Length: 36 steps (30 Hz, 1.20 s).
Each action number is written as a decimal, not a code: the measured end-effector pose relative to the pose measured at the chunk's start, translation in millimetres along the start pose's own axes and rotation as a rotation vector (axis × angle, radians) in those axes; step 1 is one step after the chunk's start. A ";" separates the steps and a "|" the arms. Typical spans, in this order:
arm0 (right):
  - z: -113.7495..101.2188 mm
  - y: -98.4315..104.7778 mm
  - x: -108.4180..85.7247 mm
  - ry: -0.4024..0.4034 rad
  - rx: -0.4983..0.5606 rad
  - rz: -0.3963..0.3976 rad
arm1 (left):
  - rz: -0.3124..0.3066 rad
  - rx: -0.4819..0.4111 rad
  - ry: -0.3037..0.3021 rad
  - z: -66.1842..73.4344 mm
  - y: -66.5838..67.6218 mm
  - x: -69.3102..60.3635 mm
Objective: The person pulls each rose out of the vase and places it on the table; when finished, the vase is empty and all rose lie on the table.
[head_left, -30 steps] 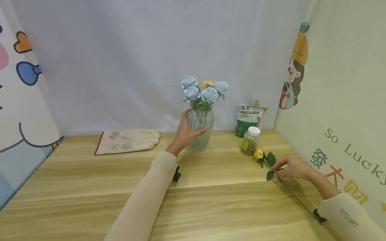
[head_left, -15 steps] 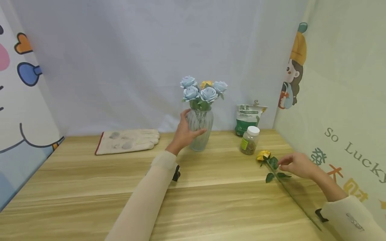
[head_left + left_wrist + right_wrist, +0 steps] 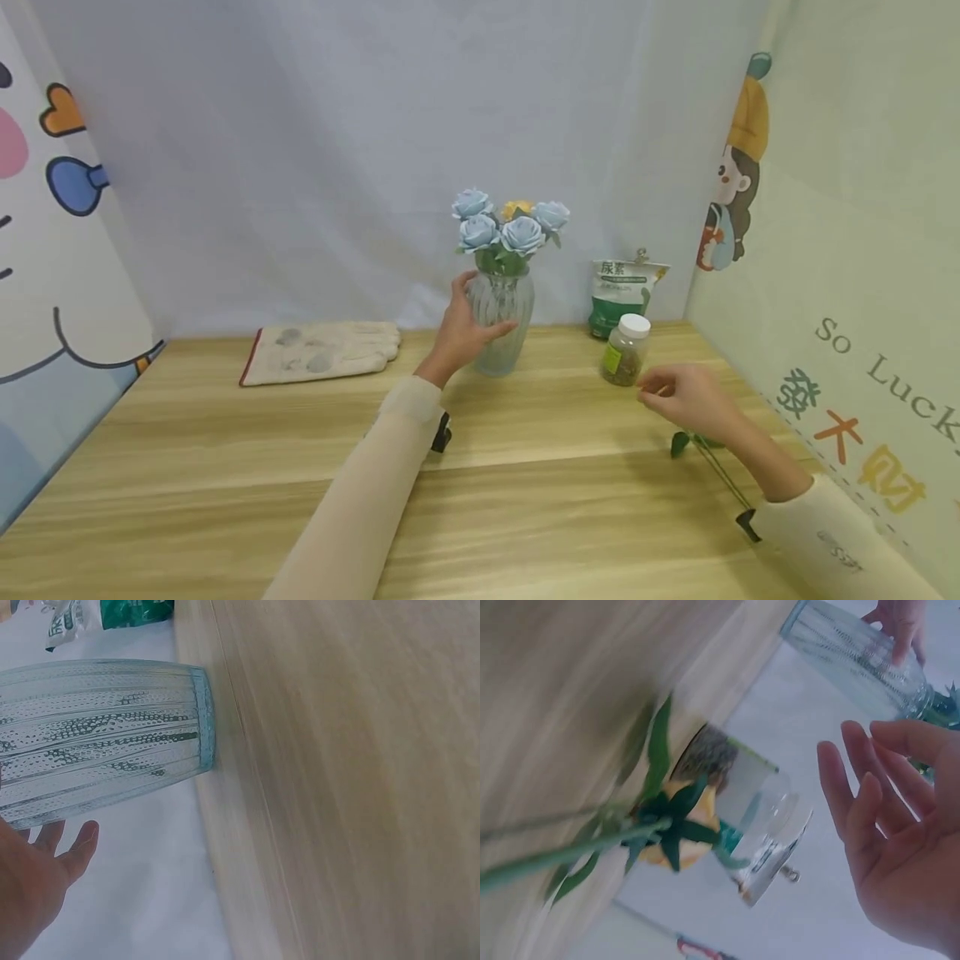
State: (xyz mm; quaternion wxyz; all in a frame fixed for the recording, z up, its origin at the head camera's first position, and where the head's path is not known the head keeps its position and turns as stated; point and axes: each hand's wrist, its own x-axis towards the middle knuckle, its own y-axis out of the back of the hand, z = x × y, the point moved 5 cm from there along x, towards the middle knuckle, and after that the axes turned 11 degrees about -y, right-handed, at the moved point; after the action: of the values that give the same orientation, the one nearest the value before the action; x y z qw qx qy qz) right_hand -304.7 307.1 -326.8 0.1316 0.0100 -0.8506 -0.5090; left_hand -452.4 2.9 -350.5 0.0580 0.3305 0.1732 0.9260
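Observation:
My left hand (image 3: pixel 459 333) holds the ribbed clear glass vase (image 3: pixel 504 321) from its left side, thumb across the front. Several light-blue roses (image 3: pixel 477 233) and a yellow rose (image 3: pixel 517 208) stand in it. In the left wrist view, fingertips (image 3: pixel 82 844) show past the vase's edge (image 3: pixel 105 742). Above the right part of the table, my right hand (image 3: pixel 693 400) has loosely bent fingers with nothing between them. A single yellow rose (image 3: pixel 679 825) is beneath it, its stem (image 3: pixel 570 859) running back towards the wrist. In the head view, the hand hides that bloom; a leaf (image 3: pixel 679 443) shows.
A white-capped jar (image 3: pixel 624 354) stands just left of the right hand. Behind it is a green-and-white bag (image 3: pixel 618 296) with a clip on top. A stained work glove (image 3: pixel 322 350) lies at the back left of the wooden table (image 3: pixel 525 517). Fabric walls border the table.
My right hand has let go of the yellow rose's leafy stem, lifted off, and moved left over its bloom. The left hand has stayed on the vase.

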 end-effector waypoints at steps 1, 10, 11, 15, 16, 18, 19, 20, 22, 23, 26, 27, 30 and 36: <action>-4.5 -2.1 1.9 0.013 0.010 0.013 | 0.000 0.001 0.003 -0.3 0.0 -0.2; -51.8 -26.1 27.8 0.129 0.194 0.171 | 0.009 0.027 0.006 -0.1 0.4 -2.6; -56.5 -29.1 31.4 0.138 0.213 0.190 | 0.012 0.031 0.006 -0.1 0.4 -2.9; -75.1 -36.2 44.5 0.198 0.277 0.270 | 0.021 0.044 0.002 0.6 0.7 -3.7; -79.2 -37.2 47.7 0.209 0.292 0.286 | 0.022 0.047 0.000 0.8 0.7 -3.6; -86.9 -38.0 54.0 0.226 0.324 0.312 | 0.024 0.050 -0.003 0.9 0.3 -3.4; -90.3 -38.3 57.0 0.234 0.338 0.326 | 0.025 0.050 -0.006 0.7 -0.1 -3.2; -93.4 -38.5 59.9 0.238 0.357 0.334 | 0.025 0.050 -0.010 0.8 -0.6 -3.0; -99.3 -38.3 65.1 0.243 0.387 0.352 | 0.027 0.052 -0.019 0.6 -1.5 -2.5; -101.7 -38.2 67.8 0.245 0.403 0.359 | 0.027 0.049 -0.022 0.6 -1.9 -2.4; -107.7 -38.3 76.1 0.248 0.432 0.380 | 0.030 0.055 -0.037 1.1 -2.2 -2.2; -109.8 -38.2 79.2 0.248 0.437 0.388 | 0.032 0.058 -0.039 1.1 -2.1 -2.3; -116.4 -37.9 89.5 0.251 0.446 0.418 | 0.041 0.074 -0.043 0.8 -1.6 -2.8; -129.6 -33.6 106.6 0.237 0.460 0.495 | 0.054 0.097 -0.055 -0.6 -1.3 -3.5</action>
State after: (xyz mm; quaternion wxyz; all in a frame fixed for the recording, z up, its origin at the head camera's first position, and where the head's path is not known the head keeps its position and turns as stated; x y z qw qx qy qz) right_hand -381.3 162.9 -275.2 0.3427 -0.1081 -0.8986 -0.2520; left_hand -450.0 3.2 -353.6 0.0217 0.3628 0.2072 0.9083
